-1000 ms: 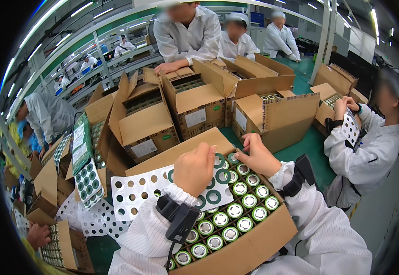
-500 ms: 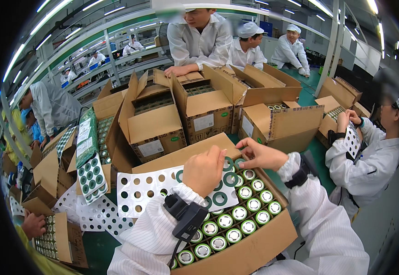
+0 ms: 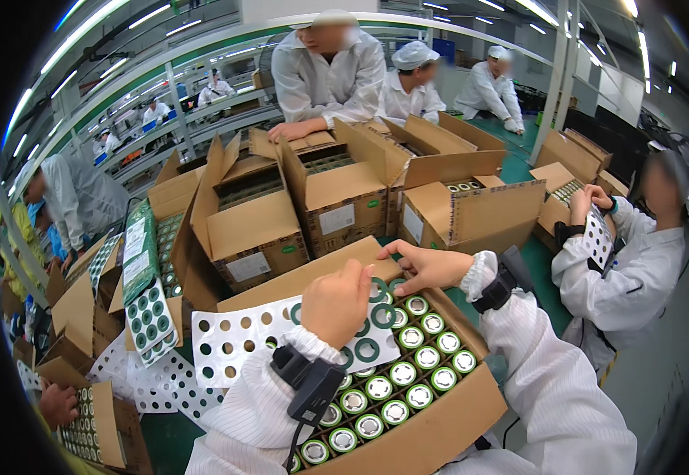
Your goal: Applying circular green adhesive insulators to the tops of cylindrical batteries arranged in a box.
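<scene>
My left hand (image 3: 335, 305) is closed over a white sheet of green ring stickers (image 3: 241, 336), its fingers bent together at the sheet's right part. Many holes in the sheet are bare; several green rings remain around and to the right of the hand. Below the sheet stands an open cardboard box (image 3: 432, 427) of upright green-wrapped cylindrical battery cells (image 3: 402, 373) with silver tops, set in a divider grid. My right hand (image 3: 432, 267) is over the box's far corner, index finger and thumb apart, thumb tip beside a cell in the far row. Part of the grid is hidden under the sheet.
Open cartons of cells (image 3: 333, 186) stand across the far side of the green table. To the left are a green-wrapped pack (image 3: 140, 249), a ring sheet (image 3: 150, 321) and used punched sheets (image 3: 174, 376). A co-worker (image 3: 629, 253) on the right holds another sheet.
The whole scene has shifted slightly left in view. Both hands keep nearly the same place over the box, with the sheet still under my left hand.
</scene>
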Motion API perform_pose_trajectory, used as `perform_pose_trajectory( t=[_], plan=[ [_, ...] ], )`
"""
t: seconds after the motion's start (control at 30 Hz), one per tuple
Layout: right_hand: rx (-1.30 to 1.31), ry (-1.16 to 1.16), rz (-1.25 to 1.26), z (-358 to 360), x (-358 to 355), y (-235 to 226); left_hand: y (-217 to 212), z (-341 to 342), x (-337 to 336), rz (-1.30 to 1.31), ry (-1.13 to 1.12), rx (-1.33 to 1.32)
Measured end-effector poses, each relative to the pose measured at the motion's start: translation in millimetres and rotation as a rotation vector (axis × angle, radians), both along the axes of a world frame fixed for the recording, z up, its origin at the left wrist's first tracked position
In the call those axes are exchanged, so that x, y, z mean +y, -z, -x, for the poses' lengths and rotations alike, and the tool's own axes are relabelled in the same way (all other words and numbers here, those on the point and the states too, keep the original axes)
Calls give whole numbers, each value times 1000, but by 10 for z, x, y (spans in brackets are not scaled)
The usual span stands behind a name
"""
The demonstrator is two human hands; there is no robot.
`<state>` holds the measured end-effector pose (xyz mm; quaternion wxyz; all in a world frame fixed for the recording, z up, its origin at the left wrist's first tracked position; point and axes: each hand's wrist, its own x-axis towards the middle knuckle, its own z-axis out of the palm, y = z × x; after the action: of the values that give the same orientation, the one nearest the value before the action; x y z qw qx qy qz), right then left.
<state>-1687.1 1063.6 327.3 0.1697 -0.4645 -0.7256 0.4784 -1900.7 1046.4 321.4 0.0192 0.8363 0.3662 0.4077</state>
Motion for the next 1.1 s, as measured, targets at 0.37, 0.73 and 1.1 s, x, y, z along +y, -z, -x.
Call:
perform_pose_trajectory(
  t=[0.37,0.73,1.1],
  plan=[
    [345,168,57,-22,55,297,-2,12,4,-16,-2,-5],
    [131,322,-741,392,-551,-140,42,7,41,-91,-23,-2],
    [-103,288,-1009,506,-768,-236,33,-1,33,-68,-31,-25]
  ],
)
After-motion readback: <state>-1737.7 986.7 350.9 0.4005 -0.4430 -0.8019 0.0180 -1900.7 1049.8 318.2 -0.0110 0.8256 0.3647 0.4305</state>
